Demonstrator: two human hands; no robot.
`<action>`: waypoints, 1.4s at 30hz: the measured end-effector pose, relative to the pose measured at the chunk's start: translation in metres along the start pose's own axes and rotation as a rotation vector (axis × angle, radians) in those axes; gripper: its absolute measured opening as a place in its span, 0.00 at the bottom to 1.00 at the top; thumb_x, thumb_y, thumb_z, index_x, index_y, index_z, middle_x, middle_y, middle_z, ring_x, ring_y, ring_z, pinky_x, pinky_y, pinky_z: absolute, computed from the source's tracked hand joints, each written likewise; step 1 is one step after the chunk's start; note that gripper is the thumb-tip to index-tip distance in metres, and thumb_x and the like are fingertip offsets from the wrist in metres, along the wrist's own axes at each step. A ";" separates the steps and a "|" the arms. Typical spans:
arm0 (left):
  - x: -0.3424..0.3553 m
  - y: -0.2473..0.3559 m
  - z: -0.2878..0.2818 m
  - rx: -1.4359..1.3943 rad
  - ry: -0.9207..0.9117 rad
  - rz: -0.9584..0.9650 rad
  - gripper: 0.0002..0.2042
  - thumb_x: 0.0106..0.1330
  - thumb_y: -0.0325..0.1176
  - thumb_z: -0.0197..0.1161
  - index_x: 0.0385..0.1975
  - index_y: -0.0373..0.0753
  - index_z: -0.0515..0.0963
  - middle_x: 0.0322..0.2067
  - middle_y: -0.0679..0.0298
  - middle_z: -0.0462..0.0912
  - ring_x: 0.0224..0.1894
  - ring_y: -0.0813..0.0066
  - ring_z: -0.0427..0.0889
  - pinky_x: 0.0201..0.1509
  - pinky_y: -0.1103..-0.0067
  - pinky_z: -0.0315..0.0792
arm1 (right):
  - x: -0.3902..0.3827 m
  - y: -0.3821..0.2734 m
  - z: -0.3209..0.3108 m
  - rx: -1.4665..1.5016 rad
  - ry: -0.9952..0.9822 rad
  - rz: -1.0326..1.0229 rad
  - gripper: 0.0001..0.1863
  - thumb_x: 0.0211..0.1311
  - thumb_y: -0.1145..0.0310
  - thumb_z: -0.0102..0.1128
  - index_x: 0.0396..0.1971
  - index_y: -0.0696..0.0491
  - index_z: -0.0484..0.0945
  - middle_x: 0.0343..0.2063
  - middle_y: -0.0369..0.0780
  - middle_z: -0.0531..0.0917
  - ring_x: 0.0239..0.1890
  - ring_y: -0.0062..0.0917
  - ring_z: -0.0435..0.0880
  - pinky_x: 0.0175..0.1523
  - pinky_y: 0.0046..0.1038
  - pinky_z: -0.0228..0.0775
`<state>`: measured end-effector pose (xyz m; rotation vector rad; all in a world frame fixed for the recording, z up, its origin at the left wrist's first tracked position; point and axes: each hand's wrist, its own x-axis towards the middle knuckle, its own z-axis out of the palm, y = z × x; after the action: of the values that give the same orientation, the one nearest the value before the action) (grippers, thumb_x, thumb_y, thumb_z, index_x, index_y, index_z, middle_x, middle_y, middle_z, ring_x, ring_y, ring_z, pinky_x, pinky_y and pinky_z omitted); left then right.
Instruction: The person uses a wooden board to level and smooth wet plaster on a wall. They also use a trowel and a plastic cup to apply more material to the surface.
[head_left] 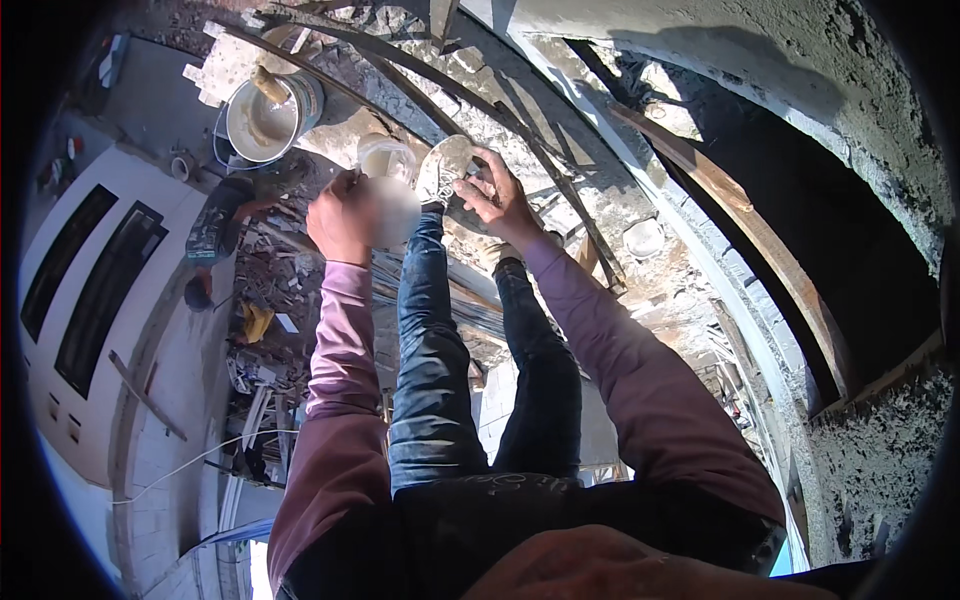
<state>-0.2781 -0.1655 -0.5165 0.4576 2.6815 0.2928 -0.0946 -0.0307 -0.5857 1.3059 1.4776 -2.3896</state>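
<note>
My left hand (pixel 340 222) is closed in front of me, its fingers curled; a blurred patch hides what they hold, if anything. Just beyond it is a clear plastic tub (pixel 388 157) with pale contents, and I cannot tell whether the hand touches it. My right hand (pixel 503 205) has its thumb and index finger bent and apart, with nothing plainly between them. Close by its fingertips shows a pale round piece (pixel 452 153), partly behind the hand. Between the hands is my white shoe (pixel 432 186). Farther left stands a white bucket (pixel 262 122) of greyish mix with a thick handle (pixel 270 84) rising from it.
Long wooden boards (pixel 440 90) lie across the rubble ahead. On the right, a plank (pixel 720 180) spans beside a dark opening (pixel 830 230) in the concrete. Another person (pixel 222 225) bends over debris lower down at left, near a pale wall with dark windows (pixel 105 285).
</note>
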 end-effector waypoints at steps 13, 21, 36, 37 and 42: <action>-0.127 0.214 0.201 -0.153 -0.651 0.164 0.17 0.54 0.45 0.65 0.34 0.39 0.86 0.35 0.49 0.86 0.42 0.48 0.85 0.49 0.63 0.79 | -0.075 0.070 -0.242 -0.777 0.545 -0.176 0.23 0.57 0.68 0.61 0.54 0.55 0.77 0.46 0.54 0.83 0.50 0.48 0.83 0.54 0.42 0.74; -0.114 0.310 0.294 -0.007 -0.683 0.700 0.18 0.51 0.46 0.65 0.30 0.36 0.85 0.32 0.49 0.86 0.39 0.50 0.86 0.46 0.65 0.80 | -0.075 0.168 -0.361 -0.446 0.532 -0.390 0.42 0.51 0.87 0.55 0.70 0.52 0.58 0.60 0.43 0.71 0.61 0.31 0.73 0.59 0.28 0.70; -0.100 0.430 0.374 -0.163 -1.569 0.578 0.28 0.65 0.51 0.66 0.53 0.31 0.75 0.43 0.59 0.84 0.38 0.66 0.85 0.45 0.71 0.81 | -0.058 0.210 -0.407 -0.167 1.140 -0.974 0.37 0.47 0.70 0.77 0.57 0.56 0.66 0.47 0.41 0.82 0.50 0.28 0.82 0.57 0.31 0.75; -0.100 0.435 0.381 -0.243 -1.546 0.528 0.26 0.70 0.48 0.57 0.58 0.32 0.72 0.48 0.56 0.83 0.47 0.59 0.83 0.54 0.64 0.77 | -0.071 0.211 -0.409 -0.174 1.157 -0.977 0.37 0.47 0.70 0.77 0.57 0.56 0.66 0.47 0.41 0.82 0.50 0.28 0.82 0.57 0.31 0.75; -0.044 0.444 0.454 -0.564 -1.172 0.272 0.17 0.71 0.41 0.50 0.53 0.39 0.76 0.50 0.55 0.82 0.47 0.58 0.81 0.58 0.61 0.74 | -0.108 0.159 -0.403 -0.684 1.370 -0.703 0.35 0.44 0.70 0.74 0.54 0.55 0.68 0.43 0.47 0.83 0.47 0.41 0.85 0.51 0.36 0.77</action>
<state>0.0723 0.2902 -0.7894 0.5643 1.3272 0.5997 0.2975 0.1470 -0.7039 2.5340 2.9693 -0.5130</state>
